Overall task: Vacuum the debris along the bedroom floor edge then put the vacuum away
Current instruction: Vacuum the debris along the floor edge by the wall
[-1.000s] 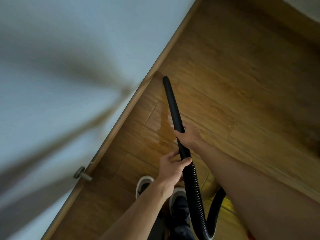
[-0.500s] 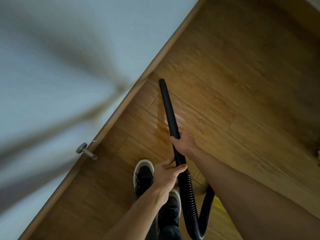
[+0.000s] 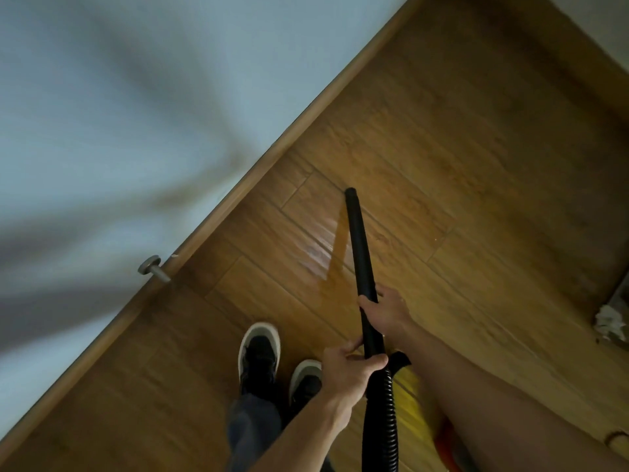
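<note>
**Along the bedroom skirting: mid-sweep with the vacuum**

By the wall on my left a doorstop (image 3: 154, 269) sticks out above the skirting board (image 3: 245, 192), with my shoes (image 3: 260, 352) on the floor near it. My left hand (image 3: 347, 367) is wrapped round the wand (image 3: 359, 247) where the ribbed hose (image 3: 381, 420) joins, and my right hand (image 3: 386, 310) is clamped on it further toward the nozzle. The tip's down at the boards, near the skirting but apart from it. So I reckon I'm in the vacuuming step, nowhere near packing away. Next I'd swing right to that pale clump (image 3: 609, 320) at the far edge, keeping the tip low
</note>
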{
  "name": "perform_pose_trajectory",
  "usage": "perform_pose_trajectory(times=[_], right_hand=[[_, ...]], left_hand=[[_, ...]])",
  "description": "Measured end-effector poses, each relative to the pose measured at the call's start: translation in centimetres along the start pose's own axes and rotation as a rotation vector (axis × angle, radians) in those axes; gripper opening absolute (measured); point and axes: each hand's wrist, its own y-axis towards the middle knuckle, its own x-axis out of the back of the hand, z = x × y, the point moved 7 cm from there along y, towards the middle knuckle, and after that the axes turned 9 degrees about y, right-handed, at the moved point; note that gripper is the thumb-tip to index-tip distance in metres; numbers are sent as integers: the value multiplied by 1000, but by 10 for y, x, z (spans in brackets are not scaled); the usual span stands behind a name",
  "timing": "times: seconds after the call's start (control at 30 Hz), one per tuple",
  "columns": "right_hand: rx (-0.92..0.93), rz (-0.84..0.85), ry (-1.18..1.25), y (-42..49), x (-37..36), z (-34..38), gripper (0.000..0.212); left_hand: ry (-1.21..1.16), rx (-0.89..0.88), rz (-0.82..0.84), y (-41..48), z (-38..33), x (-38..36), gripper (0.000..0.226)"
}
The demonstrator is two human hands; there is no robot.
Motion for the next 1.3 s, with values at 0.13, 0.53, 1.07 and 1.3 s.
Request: perform_pose_trajectory(times=[0.13, 0.53, 1.07, 1.3], right_hand=[[-3, -1, 18, -3, -1, -4, 34], [93, 78, -95, -9, -61, 28, 35], [29, 224, -160, -69, -68, -39, 26], [108, 247, -178, -60, -103, 2, 20]], left_hand=[[5, 21, 0, -6, 3, 1, 52], [-19, -43, -57, -4, 10, 53, 34], [-81, 164, -50, -41, 94, 31, 35], [-198, 85, -121, -33, 82, 61, 24]])
